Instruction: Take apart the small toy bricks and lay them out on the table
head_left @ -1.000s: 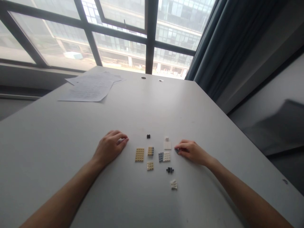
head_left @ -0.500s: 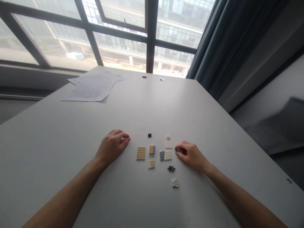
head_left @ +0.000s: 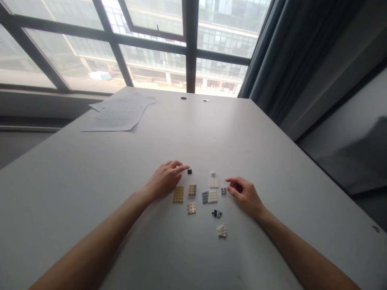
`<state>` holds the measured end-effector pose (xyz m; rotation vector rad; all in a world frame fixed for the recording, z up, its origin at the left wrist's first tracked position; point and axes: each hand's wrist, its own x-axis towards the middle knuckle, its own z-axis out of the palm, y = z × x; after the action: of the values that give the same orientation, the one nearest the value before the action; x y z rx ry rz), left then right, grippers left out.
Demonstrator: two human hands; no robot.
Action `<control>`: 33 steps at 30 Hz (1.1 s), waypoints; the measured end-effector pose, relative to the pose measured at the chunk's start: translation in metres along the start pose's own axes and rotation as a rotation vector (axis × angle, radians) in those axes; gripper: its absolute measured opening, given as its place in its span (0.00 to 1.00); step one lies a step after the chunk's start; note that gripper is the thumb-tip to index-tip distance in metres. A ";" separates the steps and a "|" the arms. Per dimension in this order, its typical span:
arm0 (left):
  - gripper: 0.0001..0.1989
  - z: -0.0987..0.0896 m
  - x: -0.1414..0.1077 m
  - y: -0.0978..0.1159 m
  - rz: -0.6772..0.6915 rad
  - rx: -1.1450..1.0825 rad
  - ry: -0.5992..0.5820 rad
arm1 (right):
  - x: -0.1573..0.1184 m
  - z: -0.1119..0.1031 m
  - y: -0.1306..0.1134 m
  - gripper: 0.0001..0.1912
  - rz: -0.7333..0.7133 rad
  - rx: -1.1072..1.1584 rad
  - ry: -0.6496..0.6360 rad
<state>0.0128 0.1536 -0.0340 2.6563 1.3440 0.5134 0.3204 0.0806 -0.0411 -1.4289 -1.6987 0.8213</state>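
Observation:
My left hand (head_left: 165,178) reaches over the table with its index finger stretched to a small black brick (head_left: 189,171), at or just touching its top. Below that hand lies a tan studded plate (head_left: 178,194). Open and holding nothing, my right hand (head_left: 242,192) rests just right of a small grey studded piece (head_left: 223,191). Between the hands are a tan and grey brick (head_left: 192,190), a grey and white studded plate (head_left: 209,197) and a white flat piece (head_left: 214,182) with a small white block (head_left: 213,174) behind it.
Nearer me lie a light tan piece (head_left: 191,208), a dark piece with side pins (head_left: 217,213) and some white pieces (head_left: 221,231). Printed papers (head_left: 117,114) lie at the table's (head_left: 187,133) far left. Windows and a dark curtain (head_left: 278,60) stand beyond.
My left hand has moved right and stretched its index finger to the black brick. My right hand has let go of the small grey piece and opened slightly away from it.

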 end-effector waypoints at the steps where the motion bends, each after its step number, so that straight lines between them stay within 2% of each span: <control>1: 0.18 0.001 0.007 0.003 0.020 0.006 -0.022 | 0.000 0.000 0.000 0.11 -0.001 0.011 0.003; 6: 0.15 -0.002 0.030 0.007 0.096 0.018 -0.123 | -0.001 0.000 0.001 0.10 -0.007 0.034 0.006; 9: 0.13 -0.007 0.033 0.009 0.099 0.037 -0.144 | 0.000 0.000 0.001 0.10 -0.011 0.041 0.010; 11: 0.11 -0.011 0.033 0.019 0.098 0.048 -0.147 | 0.000 -0.001 0.001 0.10 -0.003 0.054 0.023; 13: 0.08 -0.014 0.030 0.041 0.120 0.051 -0.145 | 0.001 -0.001 0.003 0.11 0.014 0.084 0.056; 15: 0.07 -0.014 0.027 0.072 0.177 0.034 -0.137 | 0.001 -0.001 0.005 0.12 0.031 0.130 0.112; 19: 0.07 0.000 0.024 0.133 0.330 0.041 -0.160 | 0.003 -0.001 0.008 0.12 0.049 0.211 0.218; 22: 0.08 0.015 0.024 0.153 0.352 0.063 -0.175 | 0.004 -0.001 0.008 0.12 0.047 0.230 0.230; 25: 0.08 0.020 0.025 0.154 0.330 0.073 -0.171 | 0.003 0.000 0.007 0.12 0.048 0.221 0.220; 28: 0.10 0.010 0.021 0.144 0.287 0.044 -0.103 | 0.003 0.000 0.007 0.12 0.054 0.229 0.215; 30: 0.10 -0.001 0.011 0.131 0.232 0.009 -0.016 | 0.002 0.000 0.009 0.12 0.060 0.240 0.214; 33: 0.10 -0.017 -0.015 0.101 0.130 -0.059 0.119 | 0.002 0.000 0.011 0.12 0.063 0.244 0.233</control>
<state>0.0751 0.0805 0.0039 2.7155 1.1703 0.7253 0.3262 0.0840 -0.0503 -1.3575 -1.3367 0.8305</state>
